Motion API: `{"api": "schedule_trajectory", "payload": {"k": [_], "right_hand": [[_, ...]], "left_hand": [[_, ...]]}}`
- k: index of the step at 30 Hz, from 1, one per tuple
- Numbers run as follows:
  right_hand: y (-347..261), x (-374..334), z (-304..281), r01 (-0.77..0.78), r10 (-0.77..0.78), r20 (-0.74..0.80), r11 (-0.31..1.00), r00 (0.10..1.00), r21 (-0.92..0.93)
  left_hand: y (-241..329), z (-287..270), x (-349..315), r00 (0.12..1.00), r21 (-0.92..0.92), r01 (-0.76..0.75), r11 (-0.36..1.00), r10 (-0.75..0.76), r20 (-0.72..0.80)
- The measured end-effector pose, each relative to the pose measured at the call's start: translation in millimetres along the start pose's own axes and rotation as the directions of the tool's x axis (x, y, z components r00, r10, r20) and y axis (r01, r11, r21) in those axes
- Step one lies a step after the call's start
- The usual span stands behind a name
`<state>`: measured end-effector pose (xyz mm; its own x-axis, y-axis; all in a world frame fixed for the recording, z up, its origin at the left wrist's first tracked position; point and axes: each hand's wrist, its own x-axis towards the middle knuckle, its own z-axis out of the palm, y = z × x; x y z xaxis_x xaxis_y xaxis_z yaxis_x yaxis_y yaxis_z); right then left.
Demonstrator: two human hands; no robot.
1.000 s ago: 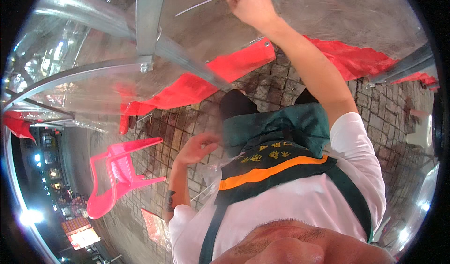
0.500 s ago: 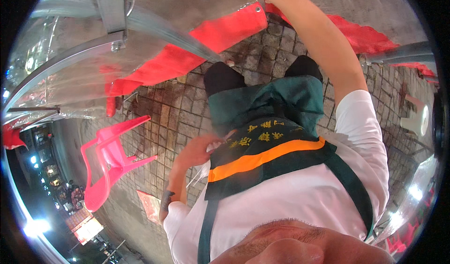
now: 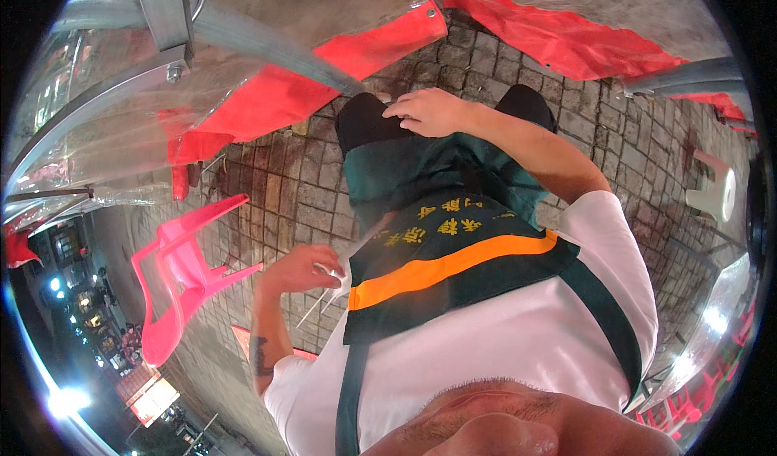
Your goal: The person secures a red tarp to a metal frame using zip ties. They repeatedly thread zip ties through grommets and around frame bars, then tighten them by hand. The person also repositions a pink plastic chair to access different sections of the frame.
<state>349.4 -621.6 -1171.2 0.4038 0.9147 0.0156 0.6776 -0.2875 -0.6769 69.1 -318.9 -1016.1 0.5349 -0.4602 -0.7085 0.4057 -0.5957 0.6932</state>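
My left hand [image 3: 303, 270] hangs beside my waist, its fingers loosely bent and apart, with nothing seen in them. It is close to the edge of my dark green apron [image 3: 437, 282], which carries an orange band and yellow lettering. My right hand [image 3: 434, 113] reaches across in front of me, palm down with fingers apart, over or on my left knee [image 3: 366, 121] in dark cloth. Whether it touches the cloth I cannot tell. Thin metal rods [image 3: 317, 304] show just below my left hand.
A pink plastic chair [image 3: 182, 266] stands at the left. Ahead hangs a clear plastic sheet with a red border [image 3: 275, 104], beside grey metal poles [image 3: 267, 47]. A white plastic stool [image 3: 714, 187] stands at the right on the paving [image 3: 283, 173].
My right hand has come down and back from the plastic sheet to above my left knee. My left hand has moved outward, away from the apron.
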Motion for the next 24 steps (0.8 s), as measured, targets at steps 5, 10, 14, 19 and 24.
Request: {"api": "schedule_trajectory", "payload": {"k": [5,10,14,19,24], "right_hand": [[-11,11,-4,0.074,-0.076,0.053,0.997,0.996,0.031],[-52,29,9,0.236,-0.250,0.151,0.967,0.957,0.100],[-85,48,35,0.349,-0.384,0.282,0.922,0.879,0.168],[-112,58,56,0.380,-0.466,0.384,0.881,0.797,0.282],[-122,53,54,0.308,-0.456,0.387,0.869,0.802,0.387]], "left_hand": [[2,29,9,0.942,0.566,0.326,0.757,-0.208,-0.264],[-15,59,17,0.858,0.582,0.476,0.660,-0.201,-0.473],[-14,64,21,0.840,0.521,0.422,0.742,-0.104,-0.533],[8,44,22,0.868,0.496,0.233,0.837,0.051,-0.494],[37,27,13,0.919,0.575,0.155,0.803,0.096,-0.383]]}}
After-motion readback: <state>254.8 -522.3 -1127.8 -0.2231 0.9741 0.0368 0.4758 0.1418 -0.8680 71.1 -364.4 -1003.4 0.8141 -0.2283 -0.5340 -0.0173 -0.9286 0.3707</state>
